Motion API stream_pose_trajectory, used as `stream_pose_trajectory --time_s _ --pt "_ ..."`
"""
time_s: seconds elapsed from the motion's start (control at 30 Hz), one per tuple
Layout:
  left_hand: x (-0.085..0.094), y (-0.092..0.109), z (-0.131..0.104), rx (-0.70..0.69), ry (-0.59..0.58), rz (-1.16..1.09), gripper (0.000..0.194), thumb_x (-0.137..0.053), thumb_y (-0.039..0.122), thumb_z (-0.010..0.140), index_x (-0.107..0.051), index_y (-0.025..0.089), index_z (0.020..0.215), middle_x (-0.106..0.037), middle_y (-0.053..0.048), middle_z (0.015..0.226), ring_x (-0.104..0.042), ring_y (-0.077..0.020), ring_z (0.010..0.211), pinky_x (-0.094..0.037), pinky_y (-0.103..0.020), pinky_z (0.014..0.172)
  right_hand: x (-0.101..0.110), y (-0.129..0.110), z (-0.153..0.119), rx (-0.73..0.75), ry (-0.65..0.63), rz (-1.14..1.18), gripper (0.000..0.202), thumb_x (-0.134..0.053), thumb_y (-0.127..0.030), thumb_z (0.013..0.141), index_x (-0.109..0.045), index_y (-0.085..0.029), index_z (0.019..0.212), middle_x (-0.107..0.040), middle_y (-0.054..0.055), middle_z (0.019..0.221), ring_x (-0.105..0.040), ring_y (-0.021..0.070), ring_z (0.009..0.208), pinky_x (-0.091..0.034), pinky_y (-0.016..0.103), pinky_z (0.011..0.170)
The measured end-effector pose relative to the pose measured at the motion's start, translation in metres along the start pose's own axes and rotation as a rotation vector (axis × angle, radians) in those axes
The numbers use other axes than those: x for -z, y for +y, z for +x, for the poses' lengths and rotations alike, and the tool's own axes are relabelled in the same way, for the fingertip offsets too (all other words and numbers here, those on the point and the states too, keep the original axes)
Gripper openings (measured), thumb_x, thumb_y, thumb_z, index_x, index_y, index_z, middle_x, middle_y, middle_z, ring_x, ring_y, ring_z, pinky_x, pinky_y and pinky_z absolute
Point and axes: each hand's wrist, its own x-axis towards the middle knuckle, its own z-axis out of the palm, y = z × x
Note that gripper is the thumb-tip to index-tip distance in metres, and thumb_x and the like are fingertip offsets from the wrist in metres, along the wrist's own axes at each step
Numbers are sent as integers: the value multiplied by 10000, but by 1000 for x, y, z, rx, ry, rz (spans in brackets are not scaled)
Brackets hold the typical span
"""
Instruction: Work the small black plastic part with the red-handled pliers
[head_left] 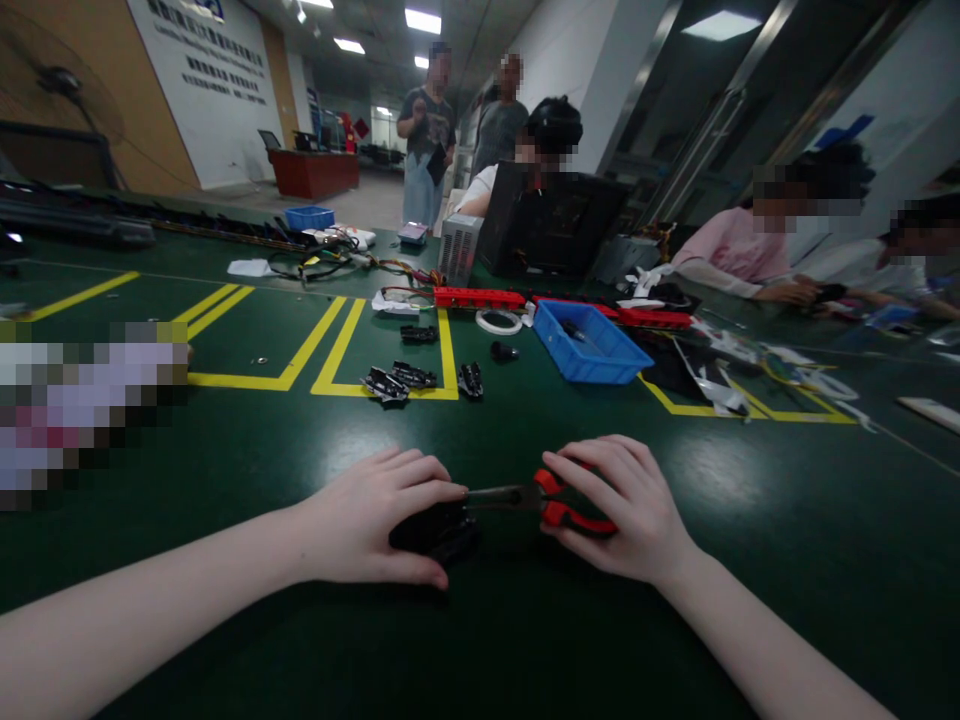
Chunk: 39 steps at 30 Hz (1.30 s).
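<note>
My right hand is closed around the red handles of a pair of long-nose pliers. Their metal jaws point left and reach the fingertips of my left hand. Under that hand's curled fingers is a black plastic part, partly hidden by the palm, low over the green table or on it. Whether the jaws grip the part I cannot make out. Beyond the hands lie several similar black parts with silvery bits, in and beside a yellow-taped box. A rounded black piece lies to their right.
A blue tray with a dark item inside stands ahead to the right. Behind it are a red strip, a white ring, cables and a black computer case. Co-workers sit at the far right; two people stand at the back.
</note>
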Motion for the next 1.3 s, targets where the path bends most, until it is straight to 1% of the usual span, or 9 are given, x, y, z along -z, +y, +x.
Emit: stream_pose_trajectory --time_s 0.07,0.17,0.3,0.4,0.53,0.83,1.03,1.2,1.3 --pt "-1 0 0 -2 -14 22 599 -652 529 838 -498 236 1337 -579 -90 1197 -567 -255 1019 -476 -381 850 -1 0 0 12 -14 26 608 -655 -375 772 -501 -197 1333 -636 109 1097 -607 258 973 -433 459 873" --pt "-1 -1 -1 -10 -21 37 560 -619 467 878 -481 236 1368 -570 -97 1198 -565 -249 1019 -482 -367 836 -2 0 1 32 -32 38 585 -653 -381 779 -519 -173 1309 -639 116 1093 -605 254 986 -428 455 889" --pt "-1 0 0 -9 -8 38 501 -585 397 905 -493 210 1361 -575 -98 1163 -573 -236 984 -493 -355 820 -2 -1 1 29 -42 14 545 -654 -380 781 -550 -151 1266 -645 126 1086 -610 252 986 -409 455 909" --pt "0 1 0 1 -11 36 463 -569 340 918 -498 196 1352 -574 -97 1164 -570 -230 989 -493 -354 835 -3 -1 1 9 -50 4 527 -645 -385 792 -553 -164 1261 -650 120 1088 -613 246 986 -404 458 916" --pt "1 2 1 7 -19 30 374 -525 271 942 -536 203 1310 -580 -91 1159 -563 -219 986 -492 -352 839 -4 -2 2 -8 -93 15 521 -634 -399 801 -550 -188 1270 -660 108 1093 -619 243 987 -395 466 930" --pt "2 2 1 -1 7 0 309 -520 282 946 -586 208 1238 -594 -81 1125 -570 -213 969 -491 -346 816 0 -5 7 -28 -129 33 440 -656 -376 800 -605 -173 1187 -683 93 1024 -638 218 911 -391 453 917" --pt "2 2 1 13 -5 16 381 -588 387 907 -584 232 1255 -598 -75 1134 -567 -231 978 -485 -364 816 1 -5 8 -36 -155 73 409 -649 -379 810 -609 -178 1164 -683 85 984 -632 205 872 -403 432 872" --pt "1 1 2 35 2 -8 365 -588 286 907 -576 240 1269 -597 -65 1120 -567 -213 975 -481 -352 816 2 -6 9 -36 -152 83 392 -653 -369 807 -611 -170 1143 -682 83 962 -628 200 853 -408 420 857" --pt "0 1 2 37 25 -44 375 -585 263 903 -574 243 1277 -599 -68 1108 -566 -210 971 -481 -344 817 2 -4 10 -30 -160 87 392 -655 -370 803 -613 -168 1136 -680 81 951 -627 198 846 -411 419 856"
